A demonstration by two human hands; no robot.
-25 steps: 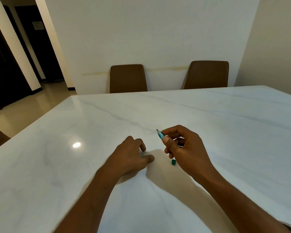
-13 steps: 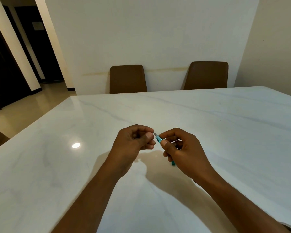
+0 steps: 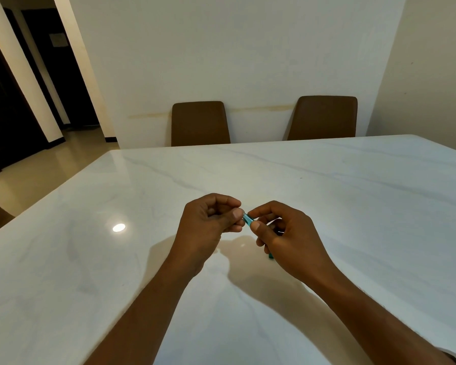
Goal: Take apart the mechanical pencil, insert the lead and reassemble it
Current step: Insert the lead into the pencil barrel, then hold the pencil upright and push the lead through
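**Two hands meet at the open end of a teal mechanical pencil**

A person's right hand (image 3: 287,233) pinches a teal mechanical pencil (image 3: 247,219) between thumb and forefinger, the other fingers curled around its barrel. The pencil slants up and leftward out of the grip, so only its short upper end shows beyond the fingertips; most of the barrel is hidden inside the hand, and a teal tip peeks out below the palm. This hold likely steadies the opening for loading. The left hand (image 3: 211,222) is curled, thumb and forefinger pressed together right at the pencil's exposed end, probably pinching a lead or small part, too fine to make out. Both hands hover just above a white marble table (image 3: 353,193). Two brown chairs (image 3: 199,123) stand at its far side.
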